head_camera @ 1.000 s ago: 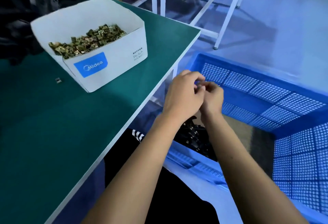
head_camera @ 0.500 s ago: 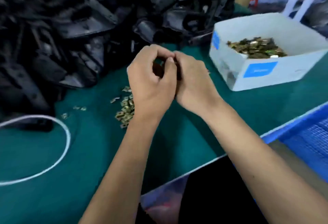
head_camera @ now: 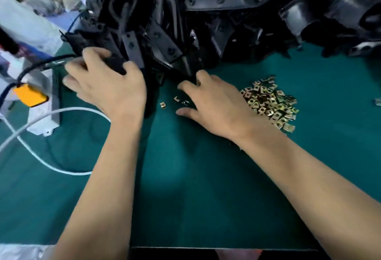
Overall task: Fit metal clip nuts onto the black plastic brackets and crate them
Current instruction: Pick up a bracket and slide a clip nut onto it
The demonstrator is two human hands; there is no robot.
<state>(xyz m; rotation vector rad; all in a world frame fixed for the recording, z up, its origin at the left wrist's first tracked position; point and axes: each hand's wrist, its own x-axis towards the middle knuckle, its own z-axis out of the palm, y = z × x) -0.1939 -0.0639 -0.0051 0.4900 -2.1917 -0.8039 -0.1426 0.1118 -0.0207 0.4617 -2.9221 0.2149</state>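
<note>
A green counter [head_camera: 206, 198] is seen from above, with two bare forearms reaching forward across it. A large heap of black plastic brackets [head_camera: 206, 12] fills the far side of the counter. The left hand [head_camera: 107, 86] is curled around one black bracket [head_camera: 115, 64] at the heap's near left edge, fingers wrapped over it. The right hand [head_camera: 214, 103] is held with fingers relaxed and spread low over the counter, grasping nothing that can be seen, its fingertips just beside a few loose clip nuts [head_camera: 179, 101]. A small pile of brass-coloured metal clip nuts [head_camera: 270, 103] lies just right of that hand. No crate is in view, and no bracket with a nut fitted can be made out, so the work appears to be at the start of a cycle: a bracket is being taken, and a nut is yet to be picked, fitted and crated. Many brackets seem left. To the left, a grey fixture with an orange part [head_camera: 31, 95], a white cable [head_camera: 51, 136] and a black cable [head_camera: 37, 66] crowd the left hand's side. The near middle of the counter offers open room, and its front edge lies close below the elbows.
</note>
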